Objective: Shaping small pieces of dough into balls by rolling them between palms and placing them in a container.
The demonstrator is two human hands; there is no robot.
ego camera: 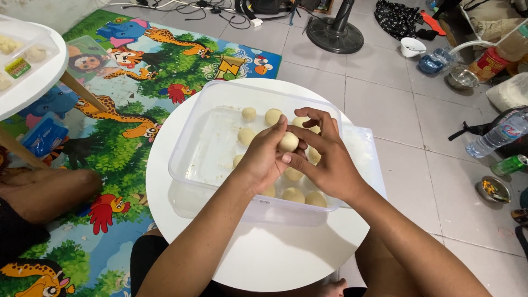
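At the centre of the frame, both hands meet over the clear plastic tub point(190, 146) on the round white desk point(165, 165). The left hand point(263, 159) and right hand point(324, 159) grasp one round dough ball point(288, 142) between their fingers, pinched from both sides, above the other dough balls point(300, 195).

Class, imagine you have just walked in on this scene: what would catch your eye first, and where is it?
First, the left hand and right hand, meeting around one pale round dough ball above a clear rectangular plastic container on a round white table. More pale dough balls lie inside it. Left of the table, a bright cartoon animal floor mat covers the floor.
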